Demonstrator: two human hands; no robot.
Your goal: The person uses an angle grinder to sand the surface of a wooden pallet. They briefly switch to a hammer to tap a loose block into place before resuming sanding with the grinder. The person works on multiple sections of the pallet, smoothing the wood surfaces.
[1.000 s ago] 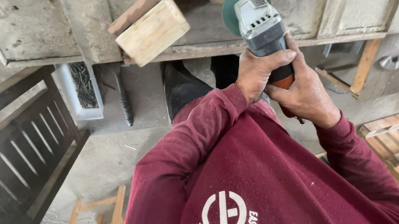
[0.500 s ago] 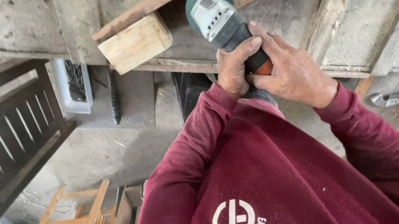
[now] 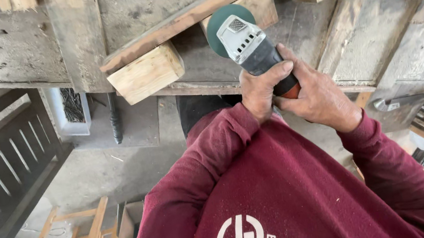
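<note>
Grey-bodied handheld angle grinder [image 3: 253, 45] with green round disc [image 3: 219, 20] and orange band at the grip; pale yellow sawn wooden block [image 3: 144, 73]; weathered grey-brown plank workbench [image 3: 377, 27]; maroon long-sleeved sweatshirt [image 3: 268, 194] bearing a white circular emblem; dark brown slatted wooden panel [image 3: 1, 173].

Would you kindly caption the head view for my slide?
Both hands, left hand and right hand, grip an angle grinder above a worn wooden workbench.

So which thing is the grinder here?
Start at the old grey workbench across the top. At its front edge both hands, left hand and right hand, grip the grinder: the only grey tool with a round green disc, beside pale wooden blocks.
</note>
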